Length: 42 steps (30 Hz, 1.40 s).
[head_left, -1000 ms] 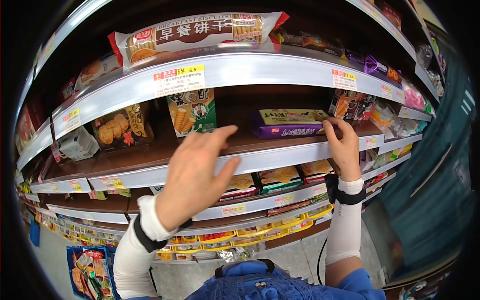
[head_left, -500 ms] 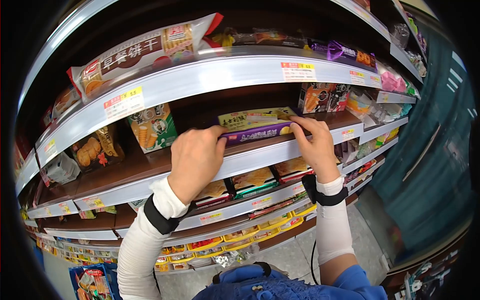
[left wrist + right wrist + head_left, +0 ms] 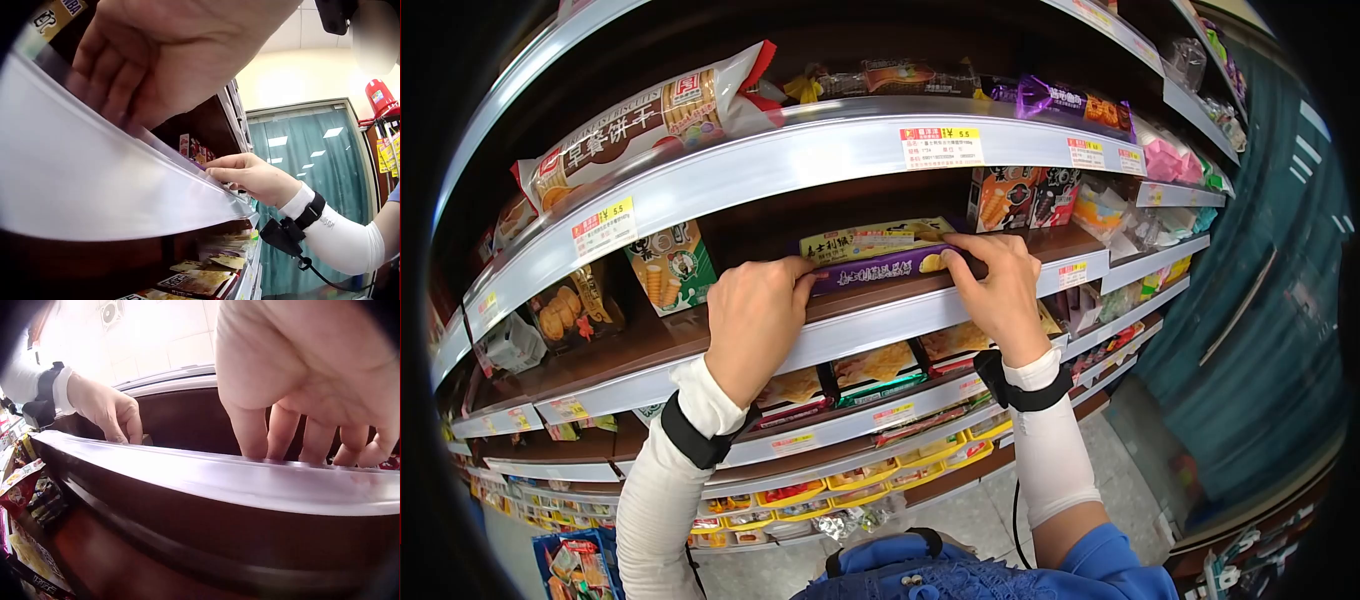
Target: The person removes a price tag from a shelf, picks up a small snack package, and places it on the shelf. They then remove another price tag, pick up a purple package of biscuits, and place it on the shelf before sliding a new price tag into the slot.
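Observation:
A long purple biscuit pack with a pale yellow top lies along the front of the middle shelf. My left hand holds its left end, thumb low at the front corner and fingers behind. At the other end, my right hand pinches the pack's right corner between thumb and fingers. In the left wrist view the shelf lip hides the fingertips of the left hand, while the right hand shows farther along. The right wrist view shows the fingers of the right hand reaching down behind the lip.
Left of the pack stand a green and orange biscuit box and a bag of round cookies. More boxes stand to its right. The shelf above, with its price-tag rail, overhangs. Below lie flat cracker packs. A blue basket holds snacks.
My left hand has come from the air in front of the shelf to the pack's left end. The right hand stays at the right end. The head view has shifted rightward along the shelf.

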### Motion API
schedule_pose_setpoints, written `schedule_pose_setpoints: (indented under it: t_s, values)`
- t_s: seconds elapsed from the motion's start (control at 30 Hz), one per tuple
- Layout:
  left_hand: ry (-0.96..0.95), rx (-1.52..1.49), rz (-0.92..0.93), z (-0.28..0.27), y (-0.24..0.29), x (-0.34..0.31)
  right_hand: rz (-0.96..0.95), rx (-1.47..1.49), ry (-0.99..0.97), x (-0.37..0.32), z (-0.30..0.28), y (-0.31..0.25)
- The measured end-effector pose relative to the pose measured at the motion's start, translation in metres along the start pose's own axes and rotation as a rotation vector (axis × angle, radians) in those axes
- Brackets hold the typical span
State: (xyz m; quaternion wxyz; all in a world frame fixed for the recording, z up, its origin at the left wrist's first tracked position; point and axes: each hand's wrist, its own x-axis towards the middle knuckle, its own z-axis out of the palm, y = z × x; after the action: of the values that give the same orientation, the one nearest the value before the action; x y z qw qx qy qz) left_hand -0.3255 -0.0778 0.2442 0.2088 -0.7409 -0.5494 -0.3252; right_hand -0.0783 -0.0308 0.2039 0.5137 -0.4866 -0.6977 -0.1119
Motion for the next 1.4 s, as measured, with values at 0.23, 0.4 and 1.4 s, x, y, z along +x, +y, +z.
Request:
schedule_pose_setpoints:
  t_s: [0.23, 0.4, 1.4]
  values:
    - [0.049, -0.065, 0.024, -0.003, 0.013, -0.003, -0.028, 0.092, 0.027, -0.001, -0.014, 0.011]
    - [0.057, -0.094, 0.034, -0.003, 0.027, -0.004, -0.032, 0.156, 0.086, -0.001, -0.019, 0.019]
    - [0.261, -0.275, 0.262, 0.007, 0.071, -0.024, 0.664, 1.256, 0.019, -0.046, -0.067, 0.012]
